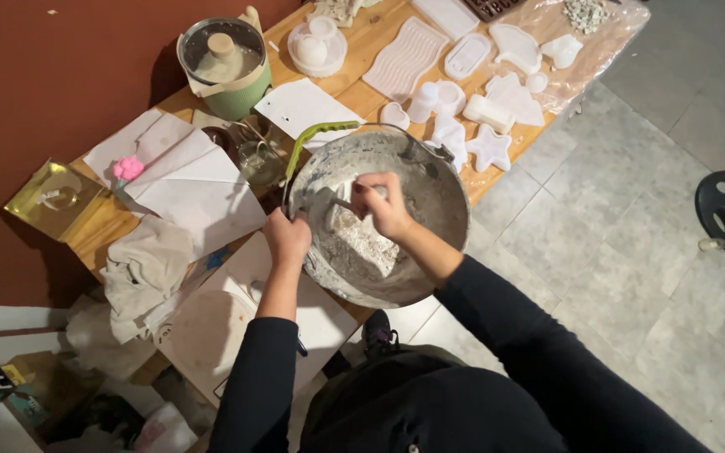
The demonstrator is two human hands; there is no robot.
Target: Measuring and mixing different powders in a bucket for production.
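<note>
My left hand [286, 237] grips the near-left rim of the metal mixing bowl [442, 189] on the worktop [362, 42]. My right hand [383, 205] is inside it, closed around a stirring tool [339, 201] whose shaft runs leftward into the grey-white mix [354, 247] just below.

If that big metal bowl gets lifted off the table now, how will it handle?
The metal bowl probably feels heavy: thick grey mix fills its bottom. Its smeared rim may be slippery where the left hand steadies it. Likely stiff, but it overhangs the table edge, so it could tip.
</note>
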